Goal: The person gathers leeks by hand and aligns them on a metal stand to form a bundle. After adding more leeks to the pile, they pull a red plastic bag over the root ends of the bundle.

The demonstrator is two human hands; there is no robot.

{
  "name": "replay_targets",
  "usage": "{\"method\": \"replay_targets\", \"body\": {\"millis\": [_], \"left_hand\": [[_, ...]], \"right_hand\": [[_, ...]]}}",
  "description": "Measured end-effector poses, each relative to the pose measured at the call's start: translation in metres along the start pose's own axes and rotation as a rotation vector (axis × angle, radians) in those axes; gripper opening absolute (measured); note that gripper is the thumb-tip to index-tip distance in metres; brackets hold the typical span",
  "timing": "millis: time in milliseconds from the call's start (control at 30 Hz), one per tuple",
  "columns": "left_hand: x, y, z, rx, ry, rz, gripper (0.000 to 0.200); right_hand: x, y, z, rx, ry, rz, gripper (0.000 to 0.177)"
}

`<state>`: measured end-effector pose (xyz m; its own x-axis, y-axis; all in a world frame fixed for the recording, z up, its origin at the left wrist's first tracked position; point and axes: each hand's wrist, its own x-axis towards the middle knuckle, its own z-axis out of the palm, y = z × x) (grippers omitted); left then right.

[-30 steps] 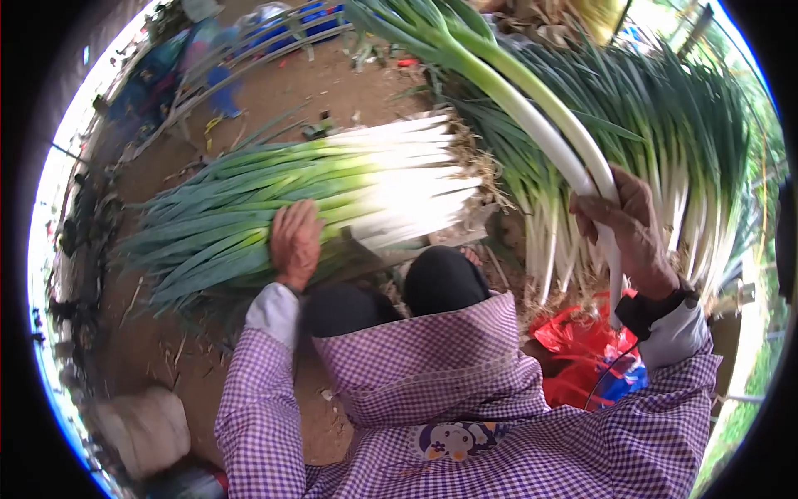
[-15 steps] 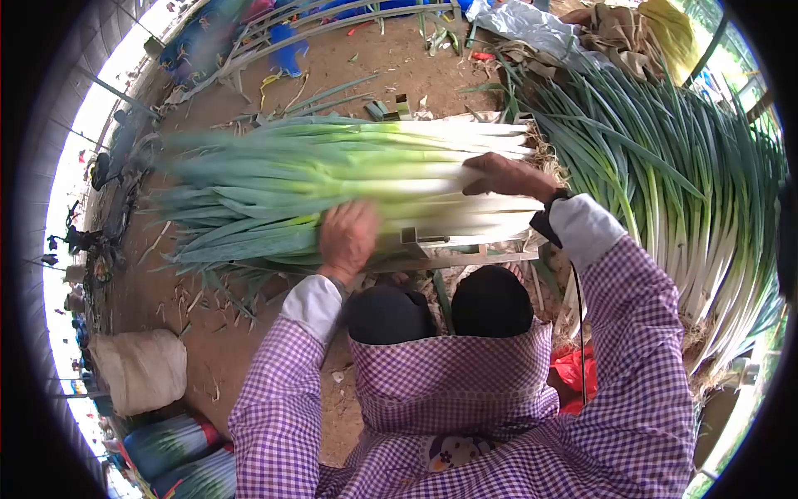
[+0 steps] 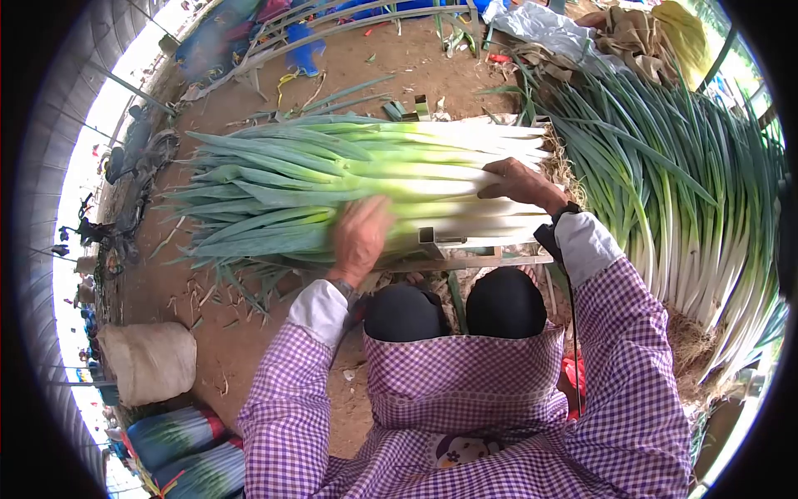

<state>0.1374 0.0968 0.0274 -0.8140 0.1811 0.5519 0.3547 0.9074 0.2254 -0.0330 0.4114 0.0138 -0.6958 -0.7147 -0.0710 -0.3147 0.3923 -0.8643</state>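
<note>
A thick heap of green onions (image 3: 283,195) lies sideways in a low metal frame (image 3: 428,243) in front of my knees, leaves to the left and roots to the right. My left hand (image 3: 362,237) rests on the near side of the heap, where green turns to white; its fingers are smeared by motion. Farther right, my right hand (image 3: 524,185) is over the white stalks near the root end, with its thumb and fingers bent around some of them. The fingertips are partly hidden.
A large pile of green onions (image 3: 657,183) lies on the right. A pale sack (image 3: 150,362) stands at left, with wrapped bundles (image 3: 174,437) below it. Plastic sheeting (image 3: 553,29) lies at the back, beside a metal rack (image 3: 357,15). Leaf scraps litter the dirt floor.
The whole view has shifted slightly, so the scene sits farther right. Both hands stay at about the same places on the green onions; the leaf tips, blurred before, are now sharp.
</note>
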Motion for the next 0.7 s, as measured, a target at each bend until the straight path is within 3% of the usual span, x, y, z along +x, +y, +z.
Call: {"method": "replay_targets", "body": {"millis": [233, 367, 533, 633, 700], "left_hand": [[0.009, 0.023, -0.030, 0.215, 0.127, 0.089, 0.033], [0.029, -0.008, -0.024, 0.148, 0.011, 0.006, 0.029], [0.024, -0.018, -0.009, 0.142, 0.013, -0.009, 0.028], [0.017, -0.023, -0.007, 0.181, 0.033, -0.007, 0.028], [0.017, -0.022, -0.005, 0.181, 0.050, -0.011, 0.028]], "right_hand": [[-0.001, 0.002, 0.004, -0.030, 0.040, -0.019, 0.027], [0.002, 0.001, 0.000, -0.016, -0.025, 0.032, 0.036], [0.002, -0.001, -0.005, -0.020, -0.025, 0.065, 0.038], [-0.002, -0.011, -0.004, -0.112, 0.151, -0.023, 0.030], [-0.002, -0.016, -0.004, -0.335, 0.282, -0.028, 0.034]]}}
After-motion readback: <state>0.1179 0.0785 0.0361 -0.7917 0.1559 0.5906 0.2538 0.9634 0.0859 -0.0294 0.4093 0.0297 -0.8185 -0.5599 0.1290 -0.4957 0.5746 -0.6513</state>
